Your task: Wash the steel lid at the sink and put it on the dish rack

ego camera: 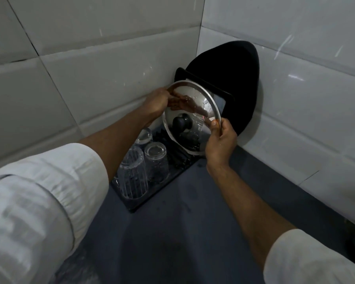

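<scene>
The round steel lid with a black knob stands tilted on edge over the far end of the black dish rack, wet and shiny. My left hand grips its upper left rim. At the lower right rim, my right hand pinches the edge with thumb on the front. The lid's bottom edge is at the rack, near the corner of the tiled walls; whether it rests there I cannot tell.
Three upturned clear glasses stand on the near part of the rack. A large black pan and a black square tray lean against the right wall behind the lid. Dark counter spreads in front.
</scene>
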